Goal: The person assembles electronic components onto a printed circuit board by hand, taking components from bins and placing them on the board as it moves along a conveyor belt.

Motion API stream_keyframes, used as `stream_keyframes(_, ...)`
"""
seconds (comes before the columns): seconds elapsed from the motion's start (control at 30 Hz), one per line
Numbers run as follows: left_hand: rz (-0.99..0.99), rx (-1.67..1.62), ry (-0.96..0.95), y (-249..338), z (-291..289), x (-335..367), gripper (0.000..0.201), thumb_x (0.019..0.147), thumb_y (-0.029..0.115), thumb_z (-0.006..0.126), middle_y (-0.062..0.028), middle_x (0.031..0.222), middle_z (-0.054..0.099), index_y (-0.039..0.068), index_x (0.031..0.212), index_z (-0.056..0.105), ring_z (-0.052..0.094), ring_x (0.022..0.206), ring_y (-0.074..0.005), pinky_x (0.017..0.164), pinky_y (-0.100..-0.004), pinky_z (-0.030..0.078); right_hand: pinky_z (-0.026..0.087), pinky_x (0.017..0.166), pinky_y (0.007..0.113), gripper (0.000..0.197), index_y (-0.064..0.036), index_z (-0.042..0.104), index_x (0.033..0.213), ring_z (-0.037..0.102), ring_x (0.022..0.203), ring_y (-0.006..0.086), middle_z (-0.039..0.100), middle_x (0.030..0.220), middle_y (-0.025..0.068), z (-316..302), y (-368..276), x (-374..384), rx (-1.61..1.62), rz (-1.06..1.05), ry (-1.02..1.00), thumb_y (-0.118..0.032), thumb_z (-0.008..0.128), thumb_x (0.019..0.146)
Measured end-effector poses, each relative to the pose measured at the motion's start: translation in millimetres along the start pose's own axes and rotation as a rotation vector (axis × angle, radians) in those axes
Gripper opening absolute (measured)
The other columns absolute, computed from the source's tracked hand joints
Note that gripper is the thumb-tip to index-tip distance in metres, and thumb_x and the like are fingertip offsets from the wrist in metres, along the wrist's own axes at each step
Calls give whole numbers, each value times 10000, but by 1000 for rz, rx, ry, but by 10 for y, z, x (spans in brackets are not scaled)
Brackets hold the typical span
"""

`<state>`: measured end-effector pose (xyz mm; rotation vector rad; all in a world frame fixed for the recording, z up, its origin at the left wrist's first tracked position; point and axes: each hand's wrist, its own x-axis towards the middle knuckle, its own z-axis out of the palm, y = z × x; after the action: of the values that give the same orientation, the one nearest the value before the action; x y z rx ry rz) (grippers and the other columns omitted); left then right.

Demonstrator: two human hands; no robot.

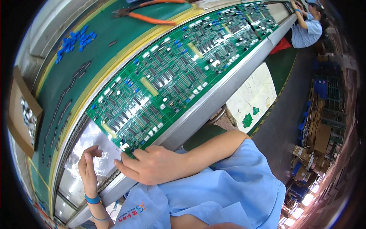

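Observation:
A long panel of green circuit boards (167, 82), thick with chips, white connectors and blue parts, lies on the rail track running from lower left to upper right. At its near corner is my right hand (152, 165), fingers curled over the board's edge; the fingertips are partly hidden. My left hand (89, 170), with a blue band at the wrist, hovers off the board's left end above a clear plastic sheet (82, 147). Its fingers are bent and apart, and I see nothing held in them.
Beyond the track, a green mat holds blue components (74, 42), rows of dark chips (65, 91) and orange-handled cutters (152, 17). A cardboard box (23, 114) stands at far left. A metal rail (213, 97) edges the near side, beside a white stool (253, 91). Another person (307, 30) works at upper right.

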<state>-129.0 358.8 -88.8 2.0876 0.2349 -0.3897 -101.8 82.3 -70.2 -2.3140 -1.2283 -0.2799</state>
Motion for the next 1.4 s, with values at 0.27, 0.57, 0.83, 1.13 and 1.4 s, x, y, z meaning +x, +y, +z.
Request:
stream_keyframes(0.27, 8, -72, 98, -357, -162, -28, 513, 1063, 389, 363, -105, 868, 656, -44, 1073, 638, 613, 800, -170, 784, -312, 466, 369, 417, 188, 326, -28, 686, 1077, 544, 653, 101, 637, 978, 67, 328, -131, 78, 82, -12, 101, -195, 581, 817)
stream_keyframes(0.57, -79, -128, 197, -493, -178, 51, 529, 1070, 399, 348, -96, 837, 635, -50, 1048, 627, 600, 716, -154, 716, -292, 469, 386, 429, 192, 335, 1, 671, 1080, 560, 681, 114, 646, 987, 94, 328, -78, 52, 145, -23, 148, -205, 571, 835)
stream_keyframes(0.83, -78, -70, 198, -440, -113, 78, 521, 1070, 398, 352, -92, 807, 632, -42, 1029, 629, 594, 679, -146, 686, -291, 461, 393, 427, 194, 330, 11, 665, 1062, 568, 675, 117, 654, 960, 102, 378, -94, 22, 218, -24, 145, -196, 582, 819)
stream_keyframes(1.13, -103, -78, 200, -473, -110, 81, 525, 1070, 401, 352, -93, 803, 636, -47, 1023, 622, 600, 653, -139, 659, -274, 460, 409, 432, 199, 319, 16, 658, 1044, 574, 678, 121, 647, 938, 99, 376, -85, 12, 237, -27, 150, -194, 582, 816)
stream_keyframes(1.4, -59, -100, 190, -385, -86, 66, 547, 1053, 431, 398, -100, 805, 636, -65, 1021, 626, 604, 667, -152, 660, -279, 477, 414, 441, 202, 311, 16, 659, 1031, 564, 679, 120, 641, 946, 90, 341, -71, 22, 237, -19, 146, -191, 585, 811)
